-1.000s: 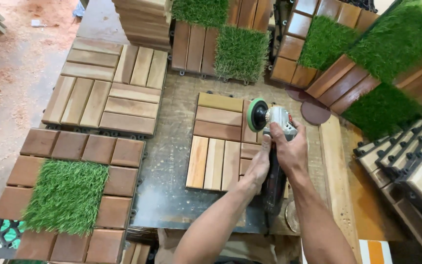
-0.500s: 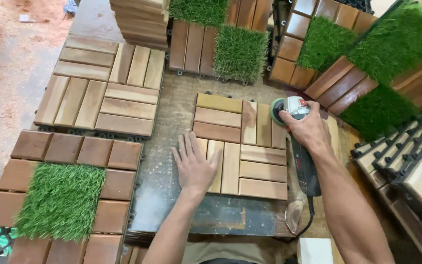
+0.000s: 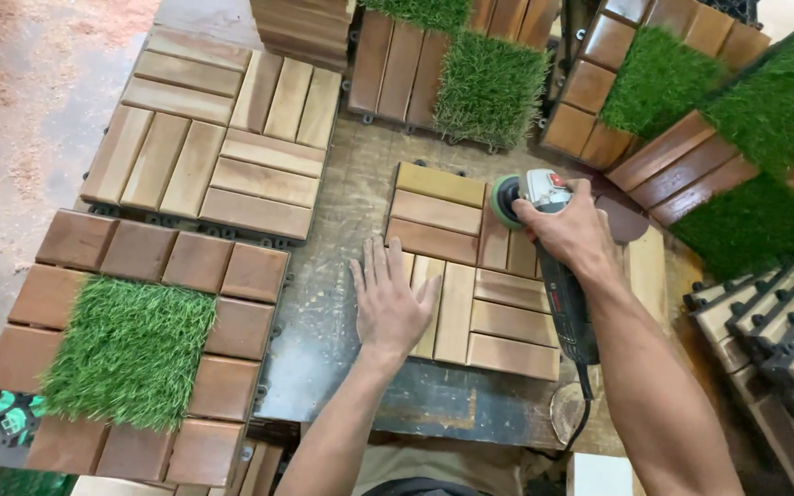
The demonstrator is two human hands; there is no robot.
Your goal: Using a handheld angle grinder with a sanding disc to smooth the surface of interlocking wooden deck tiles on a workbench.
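Observation:
A square wooden deck tile (image 3: 498, 312) of light slats lies on the worn metal workbench (image 3: 342, 367). My left hand (image 3: 391, 303) rests flat, fingers spread, on the tile's near left corner. My right hand (image 3: 570, 234) grips an angle grinder (image 3: 549, 253) with a black body and grey head. Its green sanding disc (image 3: 505, 200) sits on the tile's far right slats. The grinder's cord trails off the bench's near edge.
A larger light wooden tile (image 3: 213, 147) lies at the far left. A brown tile with a green grass square (image 3: 130, 349) lies near left. More wood-and-grass tiles (image 3: 470, 73) lean at the back and right. Black plastic tile backings (image 3: 774, 321) are stacked at right.
My left hand left the grinder and came down flat on the tile's left corner. My right hand now holds the grinder alone, with the disc further toward the tile's far right.

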